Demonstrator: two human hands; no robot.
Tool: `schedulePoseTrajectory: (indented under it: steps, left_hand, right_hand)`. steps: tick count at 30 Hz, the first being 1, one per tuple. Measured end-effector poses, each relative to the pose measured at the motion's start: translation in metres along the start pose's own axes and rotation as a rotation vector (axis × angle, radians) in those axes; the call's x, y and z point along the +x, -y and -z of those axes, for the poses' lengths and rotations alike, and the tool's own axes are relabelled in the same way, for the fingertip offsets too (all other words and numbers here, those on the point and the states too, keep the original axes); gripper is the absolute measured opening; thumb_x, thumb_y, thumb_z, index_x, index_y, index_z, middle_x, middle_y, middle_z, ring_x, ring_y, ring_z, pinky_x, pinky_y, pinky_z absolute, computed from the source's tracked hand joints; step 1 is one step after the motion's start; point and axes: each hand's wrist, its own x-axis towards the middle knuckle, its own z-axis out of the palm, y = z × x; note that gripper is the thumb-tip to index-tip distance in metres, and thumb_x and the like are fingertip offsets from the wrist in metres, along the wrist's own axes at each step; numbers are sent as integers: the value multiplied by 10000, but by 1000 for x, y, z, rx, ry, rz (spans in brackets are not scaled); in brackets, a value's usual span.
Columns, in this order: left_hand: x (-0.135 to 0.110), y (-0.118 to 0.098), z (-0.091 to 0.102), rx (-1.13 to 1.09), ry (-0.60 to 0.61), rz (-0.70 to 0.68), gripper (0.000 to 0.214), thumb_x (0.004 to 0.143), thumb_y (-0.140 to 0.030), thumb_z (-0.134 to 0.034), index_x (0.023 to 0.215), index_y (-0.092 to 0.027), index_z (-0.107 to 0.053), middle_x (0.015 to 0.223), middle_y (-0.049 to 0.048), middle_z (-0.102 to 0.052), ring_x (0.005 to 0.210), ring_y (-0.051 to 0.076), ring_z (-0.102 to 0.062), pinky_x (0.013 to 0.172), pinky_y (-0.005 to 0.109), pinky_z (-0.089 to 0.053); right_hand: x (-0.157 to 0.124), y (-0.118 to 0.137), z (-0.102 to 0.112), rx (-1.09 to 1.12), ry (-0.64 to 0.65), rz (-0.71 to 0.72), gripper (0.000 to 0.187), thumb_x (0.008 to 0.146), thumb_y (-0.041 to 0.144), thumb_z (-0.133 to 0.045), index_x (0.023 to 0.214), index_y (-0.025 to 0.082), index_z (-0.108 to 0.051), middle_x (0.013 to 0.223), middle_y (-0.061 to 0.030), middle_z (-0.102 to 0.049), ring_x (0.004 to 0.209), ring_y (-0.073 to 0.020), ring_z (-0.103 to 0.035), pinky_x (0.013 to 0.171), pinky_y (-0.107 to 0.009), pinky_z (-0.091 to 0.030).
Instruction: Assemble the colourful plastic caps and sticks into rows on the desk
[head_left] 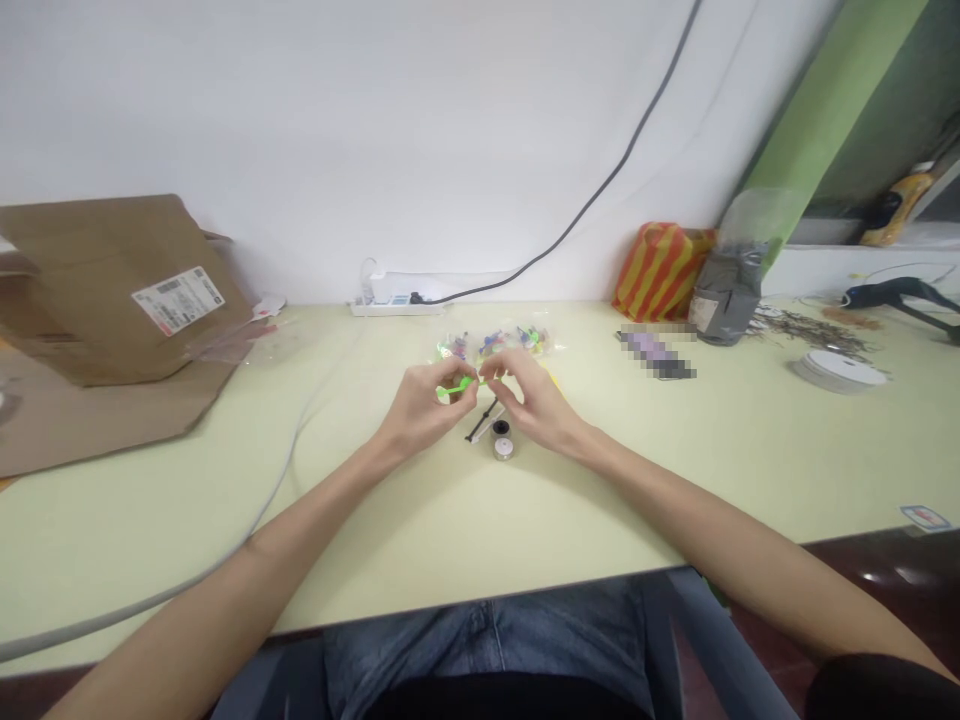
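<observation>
My left hand (426,402) is closed in a pinch on a small bright green plastic piece (454,388), a thin stick with a wider rounded part. Close beside it, my right hand (529,398) has its thumb and fingers pinched together near that piece's right end. A bit of yellow-green shows at those fingertips, too small to name. Below the hands lie a black stick (480,422) and a white one, next to a small black round piece (501,428) and a white round piece (503,450). Something yellow is partly hidden behind my right hand.
Clear bags of colourful small pieces (517,338) lie just beyond my hands. A power strip (397,306) sits by the wall. To the left are a brown paper package (112,320) and a grey cable (281,470); to the right, a striped bag (660,270) and a white spool (838,370).
</observation>
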Motion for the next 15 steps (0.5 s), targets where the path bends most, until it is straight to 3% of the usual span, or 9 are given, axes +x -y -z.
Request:
schedulePoseTrajectory:
  steps: [2, 5, 9, 12, 15]
  left_hand:
    - [0, 1, 0, -23, 20, 5, 174, 907, -316, -569, 976, -186, -660, 841, 14, -685, 707, 131, -637, 692, 251, -524]
    - [-2, 0, -2, -116, 83, 17, 286, 936, -342, -551, 1190, -214, -574, 878, 10, -675, 709, 129, -649, 706, 262, -536]
    - [-3, 2, -7, -161, 125, 10, 480, 961, -327, -515, 1412, -255, -367, 938, 20, -659, 764, 134, -650, 764, 285, -537]
    - [-4, 7, -8, -44, 137, -11, 530, 968, -272, -469, 1470, -267, -298, 984, 27, -645, 838, 140, -635, 791, 282, -521]
    - [-4, 13, -7, 149, 240, -80, 459, 967, -233, -431, 1424, -269, -415, 1117, 59, -620, 974, 169, -616, 851, 307, -504]
  right_hand:
    - [-1, 3, -2, -39, 30, 35, 114, 951, 197, -497, 1048, 217, -556, 1040, -82, -647, 992, -225, -572, 904, -379, -429]
    - [0, 2, -3, -72, 22, 1, 90, 925, 185, -568, 1005, 219, -593, 955, -57, -665, 938, -223, -582, 880, -376, -435]
    - [5, -8, 8, -128, -102, -67, 29, 926, 209, -598, 938, 224, -619, 902, -46, -673, 931, -229, -569, 868, -372, -438]
    - [9, -24, 22, -183, -261, -125, 36, 903, 217, -627, 938, 213, -626, 944, -53, -664, 927, -225, -557, 867, -368, -435]
    - [9, -42, 30, -263, -284, -215, 57, 859, 236, -674, 892, 203, -641, 920, -56, -634, 916, -232, -537, 863, -376, -430]
